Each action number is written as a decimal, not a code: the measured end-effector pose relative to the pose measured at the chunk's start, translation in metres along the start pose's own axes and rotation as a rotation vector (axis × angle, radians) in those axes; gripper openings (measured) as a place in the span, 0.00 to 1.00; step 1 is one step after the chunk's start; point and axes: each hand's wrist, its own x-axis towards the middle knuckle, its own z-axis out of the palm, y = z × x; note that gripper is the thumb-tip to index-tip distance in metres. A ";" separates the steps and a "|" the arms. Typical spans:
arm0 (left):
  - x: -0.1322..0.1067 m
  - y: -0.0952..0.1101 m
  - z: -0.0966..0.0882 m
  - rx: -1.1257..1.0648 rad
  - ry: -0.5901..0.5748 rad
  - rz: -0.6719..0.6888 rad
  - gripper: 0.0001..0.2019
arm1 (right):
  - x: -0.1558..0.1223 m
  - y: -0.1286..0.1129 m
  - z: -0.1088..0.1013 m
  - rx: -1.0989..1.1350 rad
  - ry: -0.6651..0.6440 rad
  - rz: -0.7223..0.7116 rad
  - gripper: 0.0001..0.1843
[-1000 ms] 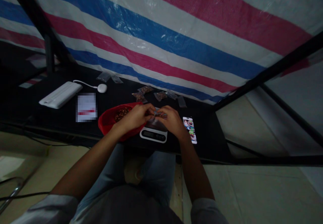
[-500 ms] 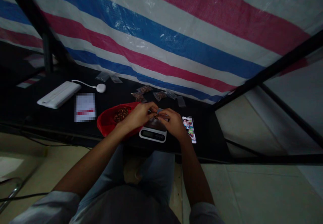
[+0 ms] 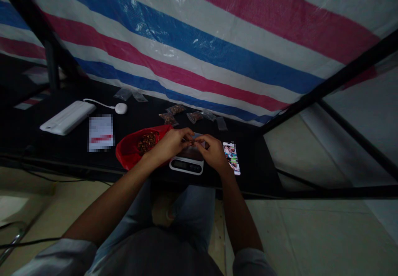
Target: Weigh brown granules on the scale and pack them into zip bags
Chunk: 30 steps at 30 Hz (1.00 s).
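Observation:
Over a small kitchen scale with a white rim and dark display, my two hands meet, fingertips close together. My left hand is closed in a pinch, and my right hand pinches from the other side. Between them is what looks like a small clear plastic bag with something brown at it, mostly hidden by the fingers. Left of the scale, partly behind my left wrist, an open red plastic bag holds a heap of small brown dried pieces.
Behind the scale lie filled clear sachets and flat clear bags. A lit phone is at the right. Further left are a pixelated card, a white oblong device and a corded white disc. Striped tarp hangs behind.
The view has shifted slightly, so the table's things sit a little further left. Both hands stay pinched together over the scale, with only small finger movement.

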 end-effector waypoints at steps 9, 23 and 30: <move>0.001 0.005 -0.002 0.006 0.000 -0.075 0.15 | -0.005 0.007 0.004 0.010 -0.007 -0.008 0.04; -0.050 -0.035 -0.042 0.131 -0.032 -0.141 0.13 | 0.002 0.039 -0.019 -0.051 0.137 0.086 0.07; -0.066 -0.034 -0.040 0.208 0.063 -0.157 0.16 | 0.079 0.111 -0.045 -0.320 0.058 0.215 0.17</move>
